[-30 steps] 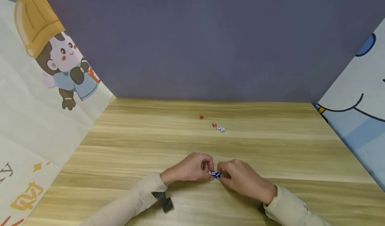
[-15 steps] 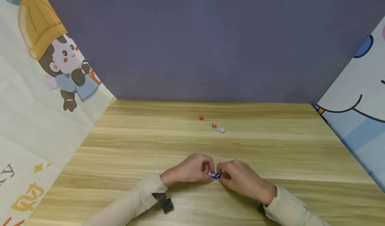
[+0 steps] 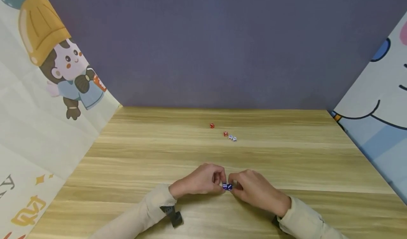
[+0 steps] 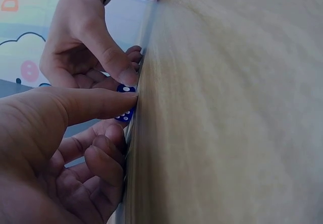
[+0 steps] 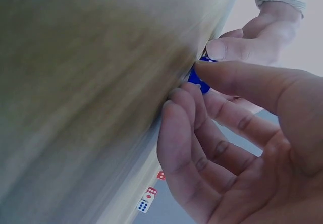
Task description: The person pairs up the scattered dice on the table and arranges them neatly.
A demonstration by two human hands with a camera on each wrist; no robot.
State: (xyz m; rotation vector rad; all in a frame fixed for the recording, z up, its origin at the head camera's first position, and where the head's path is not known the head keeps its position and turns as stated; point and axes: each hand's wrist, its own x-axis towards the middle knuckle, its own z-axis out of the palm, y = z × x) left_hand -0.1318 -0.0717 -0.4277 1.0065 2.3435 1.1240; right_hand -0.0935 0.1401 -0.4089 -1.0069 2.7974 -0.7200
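Two dark blue dice with white pips stand side by side on the wooden table, between the two hands in the head view. My left hand (image 3: 203,179) pinches the left blue die (image 3: 224,186) between thumb and fingers. From the other side, my right hand (image 3: 257,191) pinches the right blue die (image 3: 230,187). The dice appear to touch each other. In the left wrist view the left thumb covers part of a blue die (image 4: 126,89). Fingers of both hands partly hide the blue die (image 5: 198,80) in the right wrist view.
Farther back on the table (image 3: 143,143) lie a red die (image 3: 212,126), another red die (image 3: 225,134), and two white dice (image 3: 232,138) close together. A dark panel (image 3: 222,48) rises behind the table. Printed sheets flank the left and right sides.
The head view has shifted slightly. Both hands keep their pinch on the blue dice, with almost no movement, and the red and white dice stay put.
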